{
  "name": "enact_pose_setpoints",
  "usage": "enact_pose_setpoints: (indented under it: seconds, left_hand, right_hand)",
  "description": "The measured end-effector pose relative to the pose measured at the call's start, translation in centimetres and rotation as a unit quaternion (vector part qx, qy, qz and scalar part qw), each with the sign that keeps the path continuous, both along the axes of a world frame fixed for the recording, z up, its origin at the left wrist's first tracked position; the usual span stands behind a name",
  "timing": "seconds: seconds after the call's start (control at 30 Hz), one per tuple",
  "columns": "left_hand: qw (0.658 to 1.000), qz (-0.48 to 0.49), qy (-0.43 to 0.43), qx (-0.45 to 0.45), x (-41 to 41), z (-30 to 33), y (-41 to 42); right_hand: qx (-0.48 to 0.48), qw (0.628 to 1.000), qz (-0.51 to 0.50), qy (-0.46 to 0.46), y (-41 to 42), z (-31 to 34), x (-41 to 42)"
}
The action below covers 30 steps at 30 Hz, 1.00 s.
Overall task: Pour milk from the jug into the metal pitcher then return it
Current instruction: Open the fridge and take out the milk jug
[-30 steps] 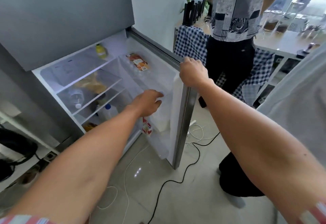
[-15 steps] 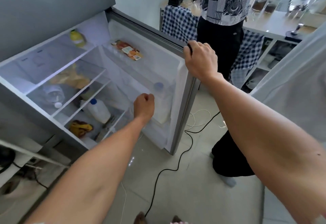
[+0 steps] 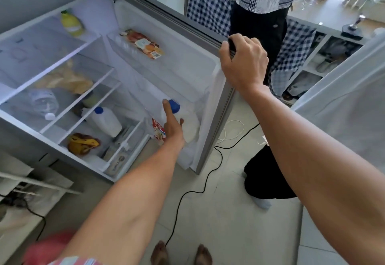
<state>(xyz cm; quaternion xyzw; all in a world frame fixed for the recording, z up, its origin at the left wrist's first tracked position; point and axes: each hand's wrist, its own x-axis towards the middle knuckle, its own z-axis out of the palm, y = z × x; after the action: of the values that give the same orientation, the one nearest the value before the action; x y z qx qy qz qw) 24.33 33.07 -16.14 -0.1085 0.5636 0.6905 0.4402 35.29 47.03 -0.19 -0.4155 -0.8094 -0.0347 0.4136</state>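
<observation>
At the lower door shelf of the open fridge, the left hand (image 3: 171, 127) is wrapped around the milk jug (image 3: 187, 125), its index finger extended upward and touching the blue cap (image 3: 174, 105), with the remaining fingers (image 3: 181, 121) curled round the far side of the white body. The jug stands upright in the door shelf, in contact with the palm. Just beside the hand, on the side toward the fridge interior, a red-and-white carton (image 3: 158, 130) stands in the same shelf.

The right hand (image 3: 243, 62) is closed over the top edge of the fridge door (image 3: 216, 118), fingers (image 3: 226, 49) hooked over the rim, thumb side toward the outer face.

Above the left hand, in the upper door shelf, lies a flat printed packet (image 3: 143, 43). Further inward, on the lowest interior shelf, a second white bottle with a blue cap (image 3: 106, 120) lies tilted, near a dark yellow-marked bundle (image 3: 83, 143). Higher shelves hold a clear water bottle (image 3: 44, 103) on its side, a yellowish bag (image 3: 64, 80) and a yellow bottle (image 3: 71, 24).

Beyond the door, well apart from both hands, a second person (image 3: 264, 20) in a patterned shirt stands beside a worktop (image 3: 325, 17). A black cable (image 3: 187, 198) runs across the tiled floor beneath the forearms. The metal pitcher cannot be made out.
</observation>
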Motion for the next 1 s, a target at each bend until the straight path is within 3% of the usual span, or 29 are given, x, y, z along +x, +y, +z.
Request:
enact_pose_setpoints:
  seconds: [0.23,0.43,0.63,0.8,1.0]
  left_hand:
    - [0.987,0.162,-0.013,0.004,0.6,-1.8,-1.3]
    - [0.979,0.199,-0.011,0.032,-0.5,0.5,-2.1]
    - [0.976,0.150,0.157,0.003,-0.1,3.1,-4.4]
    - [0.952,0.118,0.273,-0.068,-0.8,5.5,-5.9]
    - [0.930,0.088,0.338,-0.115,-1.6,9.1,-9.2]
  right_hand:
    - [0.000,1.000,0.003,0.005,0.8,-0.1,0.2]
    - [-0.023,1.000,0.017,-0.007,1.2,0.3,0.6]
    - [-0.043,0.997,0.053,-0.034,1.1,0.8,1.4]
    - [-0.052,0.995,0.071,-0.046,-0.3,1.1,1.5]
    - [-0.060,0.993,0.087,-0.052,-3.7,1.6,1.1]
